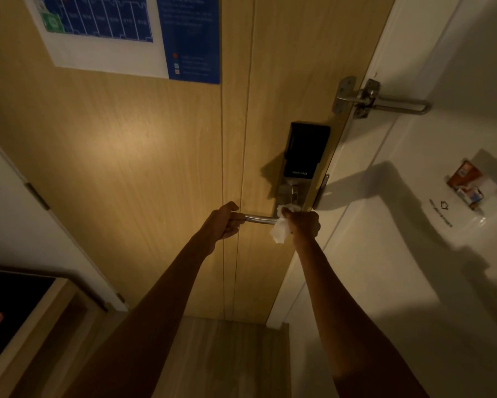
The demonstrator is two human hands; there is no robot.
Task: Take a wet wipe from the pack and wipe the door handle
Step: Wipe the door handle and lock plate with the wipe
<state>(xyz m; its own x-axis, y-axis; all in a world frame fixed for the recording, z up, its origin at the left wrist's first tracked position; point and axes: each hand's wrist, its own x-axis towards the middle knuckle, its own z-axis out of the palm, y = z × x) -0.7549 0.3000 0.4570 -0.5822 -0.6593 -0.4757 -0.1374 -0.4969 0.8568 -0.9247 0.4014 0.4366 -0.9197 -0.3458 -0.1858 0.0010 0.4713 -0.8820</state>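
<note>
The door (126, 168) fills most of the view, pale wood with two upright grooves. A white wall (414, 254) meets its right edge. A blue and white poster (112, 38) is fixed near the door's top left. A steel latch (385, 101) bridges the door's right edge and the frame, and a black lock (306, 150) sits below it, just inside that edge.

The handle (260, 219) is a steel lever. It runs level from under the lock toward the middle of the door. The left grip (223, 221) is curled round its free end. The right grip (303, 224) is at the pivot end by the door's right edge, closed on the wipe (279, 231). The wipe is bunched against the lever there, with a loose tail hanging below. The pack is not in view.

The wiping seems well under way, with only a short stretch of bare metal showing between the two grips.

The wipe looks light, limp and damp. It will likely fold and slide on the smooth steel, so it is best kept wadded under the fingers and wrapped round the bar, not held by a corner. The lever is stiff, but it probably turns on its pivot. Holding the free end, as the left grip does, should steady it.
</note>
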